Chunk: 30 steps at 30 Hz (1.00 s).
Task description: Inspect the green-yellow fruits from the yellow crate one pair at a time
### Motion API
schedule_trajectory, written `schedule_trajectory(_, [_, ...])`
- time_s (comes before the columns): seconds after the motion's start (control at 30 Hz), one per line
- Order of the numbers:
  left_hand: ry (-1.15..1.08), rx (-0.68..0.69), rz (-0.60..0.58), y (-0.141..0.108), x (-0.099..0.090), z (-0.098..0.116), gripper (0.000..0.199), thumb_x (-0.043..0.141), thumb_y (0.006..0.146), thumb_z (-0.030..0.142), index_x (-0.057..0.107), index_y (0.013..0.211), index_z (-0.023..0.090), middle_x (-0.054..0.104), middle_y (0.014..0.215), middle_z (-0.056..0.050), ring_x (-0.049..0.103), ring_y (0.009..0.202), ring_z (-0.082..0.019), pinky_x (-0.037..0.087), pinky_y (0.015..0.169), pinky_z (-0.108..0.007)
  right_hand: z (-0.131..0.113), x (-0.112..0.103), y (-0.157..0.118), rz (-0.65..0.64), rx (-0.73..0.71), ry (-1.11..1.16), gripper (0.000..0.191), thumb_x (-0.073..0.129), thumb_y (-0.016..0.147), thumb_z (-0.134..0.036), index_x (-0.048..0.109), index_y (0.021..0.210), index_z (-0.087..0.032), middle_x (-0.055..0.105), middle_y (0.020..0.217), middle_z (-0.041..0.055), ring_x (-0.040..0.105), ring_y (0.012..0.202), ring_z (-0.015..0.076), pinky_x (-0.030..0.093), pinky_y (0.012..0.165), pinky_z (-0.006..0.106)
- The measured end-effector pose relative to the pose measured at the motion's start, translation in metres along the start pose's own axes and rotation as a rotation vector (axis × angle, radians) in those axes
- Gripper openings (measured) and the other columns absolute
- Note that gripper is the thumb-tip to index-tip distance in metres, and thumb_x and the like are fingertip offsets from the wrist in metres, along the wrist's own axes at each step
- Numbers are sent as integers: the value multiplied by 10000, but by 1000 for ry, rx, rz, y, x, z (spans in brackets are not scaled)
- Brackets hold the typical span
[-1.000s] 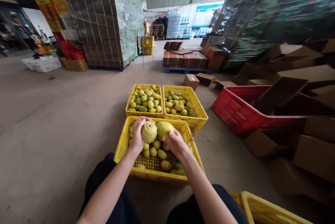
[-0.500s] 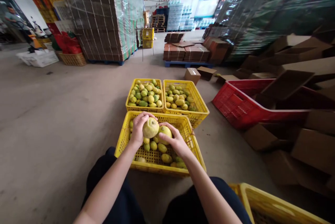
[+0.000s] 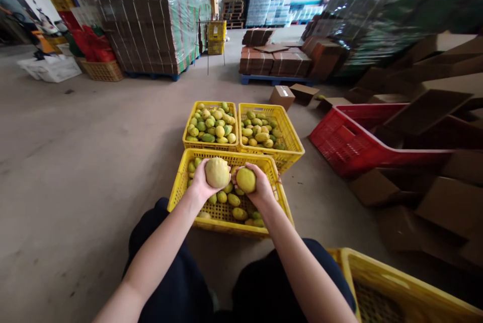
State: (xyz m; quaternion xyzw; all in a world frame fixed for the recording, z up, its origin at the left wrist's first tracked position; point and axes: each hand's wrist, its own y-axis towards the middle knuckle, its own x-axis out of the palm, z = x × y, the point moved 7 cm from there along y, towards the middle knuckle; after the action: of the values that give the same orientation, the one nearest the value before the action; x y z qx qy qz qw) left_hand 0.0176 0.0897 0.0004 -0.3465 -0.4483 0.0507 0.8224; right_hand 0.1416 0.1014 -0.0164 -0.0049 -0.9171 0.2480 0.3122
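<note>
My left hand (image 3: pixel 202 182) is wrapped around a large, round, pale-yellow fruit (image 3: pixel 218 172), its smooth face turned up. In my right hand (image 3: pixel 261 184) sits a smaller yellow-green fruit (image 3: pixel 246 180). Both are held side by side, slightly apart, above the near yellow crate (image 3: pixel 226 226). Several more yellow-green fruits (image 3: pixel 234 199) lie inside that crate, partly hidden by my hands. I cannot tell the exact kind of fruit.
Beyond the near crate stand two yellow crates of fruit, a left one (image 3: pixel 211 146) and a right one (image 3: pixel 290 159). A red crate (image 3: pixel 334 147) and cardboard boxes (image 3: pixel 449 207) lie on the right. Another yellow crate (image 3: pixel 400 283) is beside my right leg.
My hands have moved a little apart. Both fruits have been turned, and the left one's creased end no longer faces me. The view has tilted slightly down.
</note>
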Motion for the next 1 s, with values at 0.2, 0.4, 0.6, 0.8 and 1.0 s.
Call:
schedule_trajectory(0.2, [-42, 33, -164, -10, 15, 7, 283, 486, 837, 352, 643, 850, 116, 689, 741, -60, 682, 684, -192, 553, 614, -297, 3, 3, -4, -26, 39, 51, 209, 509, 769, -275, 649, 713, -131, 678, 615, 76, 622, 497, 177, 524, 449, 268])
schedule_trajectory(0.4, [22, 75, -222, -16, 21, 11, 246, 531, 805, 335, 631, 766, 114, 658, 660, -46, 650, 585, -160, 560, 597, -289, 2, 3, -6, 14, 39, 157, 188, 494, 744, -259, 637, 709, -143, 666, 606, 71, 633, 541, 193, 553, 489, 304])
schedule_trajectory(0.6, [95, 155, -277, -17, 25, 12, 163, 593, 709, 279, 628, 732, 121, 649, 663, -39, 667, 643, -176, 571, 645, -304, 4, 1, -1, 10, 29, 123, 200, 500, 752, -265, 633, 679, -134, 656, 588, 74, 618, 501, 185, 523, 448, 282])
schedule_trajectory(0.8, [126, 211, -294, -16, 24, 14, 160, 621, 661, 276, 624, 726, 130, 649, 676, -43, 677, 713, -199, 568, 666, -309, 2, -3, 5, -1, -35, 57, 159, 561, 711, -275, 622, 639, -147, 638, 543, 64, 584, 443, 171, 468, 382, 254])
schedule_trajectory(1.0, [110, 177, -306, -16, 24, 14, 151, 594, 691, 270, 619, 726, 126, 640, 676, -47, 666, 679, -191, 564, 679, -329, 5, 1, 3, 0, -20, 11, 153, 556, 724, -262, 616, 635, -152, 623, 519, 61, 565, 410, 166, 466, 372, 264])
